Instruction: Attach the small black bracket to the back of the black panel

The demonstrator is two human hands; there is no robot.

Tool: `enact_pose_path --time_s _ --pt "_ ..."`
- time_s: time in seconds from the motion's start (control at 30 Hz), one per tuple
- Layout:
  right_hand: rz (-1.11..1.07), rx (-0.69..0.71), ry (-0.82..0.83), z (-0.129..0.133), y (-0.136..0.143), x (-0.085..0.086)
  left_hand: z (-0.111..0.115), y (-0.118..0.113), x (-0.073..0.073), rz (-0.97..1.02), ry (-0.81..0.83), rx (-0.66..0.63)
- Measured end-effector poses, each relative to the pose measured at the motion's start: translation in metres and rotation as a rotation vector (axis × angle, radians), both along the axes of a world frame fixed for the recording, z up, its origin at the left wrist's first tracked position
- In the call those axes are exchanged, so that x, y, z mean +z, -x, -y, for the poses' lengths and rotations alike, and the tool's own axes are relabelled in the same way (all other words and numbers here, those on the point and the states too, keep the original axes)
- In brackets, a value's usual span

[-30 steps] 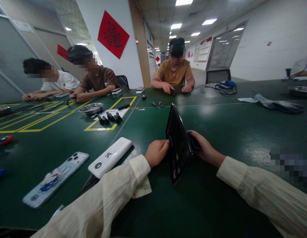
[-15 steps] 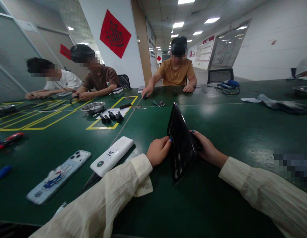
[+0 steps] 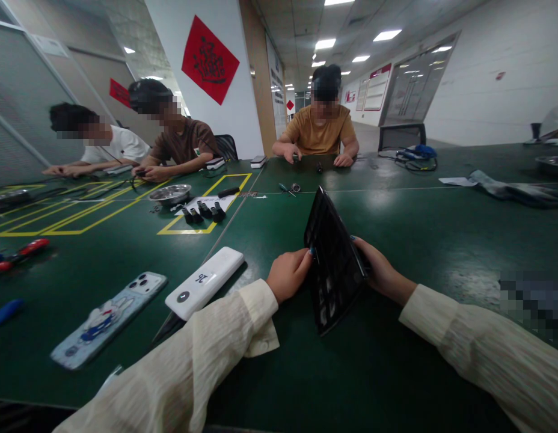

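A flat, black, glossy panel [image 3: 334, 270], tablet-like in shape, stands tilted on edge over the green table, with faint box-like outlines on its face. My left hand [image 3: 288, 273] pinches its left side, the thumb lying on the face. At the panel's right edge my right hand [image 3: 382, 269] holds it from behind; most of those fingers are hidden. Left of my left arm lie a white power bank [image 3: 205, 282] marked 26 and a phone in a light blue rabbit case [image 3: 110, 322].
Ahead on the left are several black cylindrical parts [image 3: 202, 211] and a metal bowl [image 3: 169, 193]. Red-handled pliers [image 3: 24, 252] lie far left, gloves [image 3: 508, 187] at right. A co-worker [image 3: 321, 132] sits opposite, two more at left.
The panel has turned a little, its right edge shifting right and its face showing wider. The dark piece beside my right hand is now hidden. The co-worker opposite has drawn one hand back.
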State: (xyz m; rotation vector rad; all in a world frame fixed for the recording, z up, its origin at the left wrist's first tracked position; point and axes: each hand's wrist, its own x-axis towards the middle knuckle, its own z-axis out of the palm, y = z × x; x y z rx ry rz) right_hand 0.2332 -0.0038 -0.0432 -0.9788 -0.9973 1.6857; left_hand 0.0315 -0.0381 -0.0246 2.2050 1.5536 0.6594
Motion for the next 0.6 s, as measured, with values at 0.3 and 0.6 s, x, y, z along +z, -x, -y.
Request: enact_pose_path --time_s 0.3,0.6 --pt "-0.009 0.01 -0.02 -0.0014 -0.0004 -0.0031 0.0001 0.0004 0.0009 -0.035 0.007 -0.034" --pt "-0.007 -0.01 0.018 0.0013 0.0009 0.0019 -0.0009 0.0014 0.0006 -0.009 0.02 -0.046"
